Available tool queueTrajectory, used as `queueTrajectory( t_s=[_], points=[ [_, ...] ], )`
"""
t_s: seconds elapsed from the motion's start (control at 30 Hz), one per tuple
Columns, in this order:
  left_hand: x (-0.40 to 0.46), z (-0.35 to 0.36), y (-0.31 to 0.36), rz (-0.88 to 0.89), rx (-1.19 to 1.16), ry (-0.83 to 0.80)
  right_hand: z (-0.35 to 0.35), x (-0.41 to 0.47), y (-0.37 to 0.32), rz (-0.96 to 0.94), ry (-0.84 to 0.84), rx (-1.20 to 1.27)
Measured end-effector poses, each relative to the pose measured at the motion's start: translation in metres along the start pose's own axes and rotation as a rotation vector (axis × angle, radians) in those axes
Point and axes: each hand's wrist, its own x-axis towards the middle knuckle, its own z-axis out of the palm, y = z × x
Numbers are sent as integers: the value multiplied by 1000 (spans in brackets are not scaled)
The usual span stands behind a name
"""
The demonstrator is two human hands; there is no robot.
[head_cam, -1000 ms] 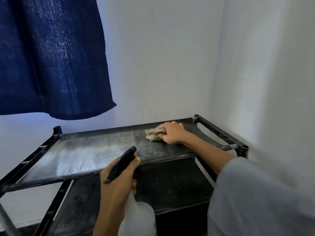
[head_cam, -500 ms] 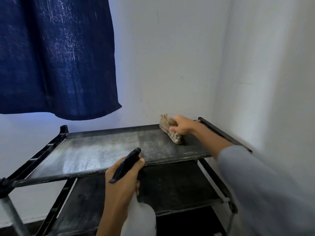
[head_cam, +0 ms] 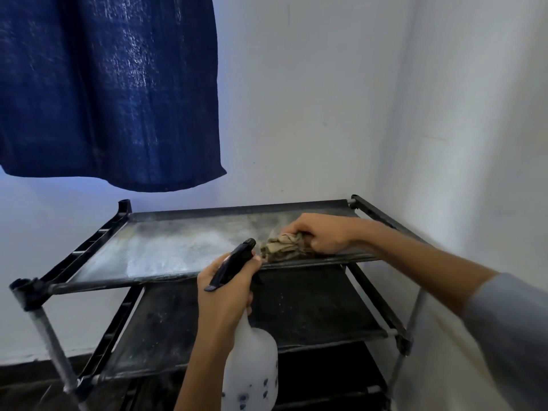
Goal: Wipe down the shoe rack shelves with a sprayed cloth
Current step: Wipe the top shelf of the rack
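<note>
My right hand grips the crumpled cloth on the top shelf, at 3 o'clock; my left hand clasps the spray bottle.

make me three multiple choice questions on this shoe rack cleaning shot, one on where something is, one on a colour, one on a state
1. Where is the cloth?
A. on the top shelf, near its front edge
B. on the floor
C. draped over the curtain

2. What colour is the curtain hanging above the rack?
A. red
B. dark blue
C. yellow

3. What is the left hand doing?
A. resting flat on the wall
B. hanging free
C. gripping the spray bottle

Answers:
1. A, the right hand holds the crumpled cloth against the top shelf close to the front edge.
2. B, the fabric is deep navy.
3. C, its fingers curl round the bottle's neck below the black trigger head.
</note>
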Motion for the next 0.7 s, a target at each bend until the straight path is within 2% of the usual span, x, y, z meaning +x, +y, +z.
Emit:
queueTrajectory(
  t_s=[0.17,0.33,0.4,0.47,0.63,0.7],
  points=[
    [-1,3,0,-14,-9,-14,-26,-44,40,201,-81,-39],
    [0,1,0,-14,-2,-38,-37,-79,73,429,-65,-58],
    [0,-1,0,-20,-10,-47,-43,-77,78,464,-52,-6],
    [1,-4,0,-26,-16,-49,-52,-62,82,494,43,64],
    [5,-7,-3,-47,-16,-43,-58,3,93,561,453,92],
    [6,-7,-4,-47,-11,-45,-42,22,97,599,482,56]
  ],
)
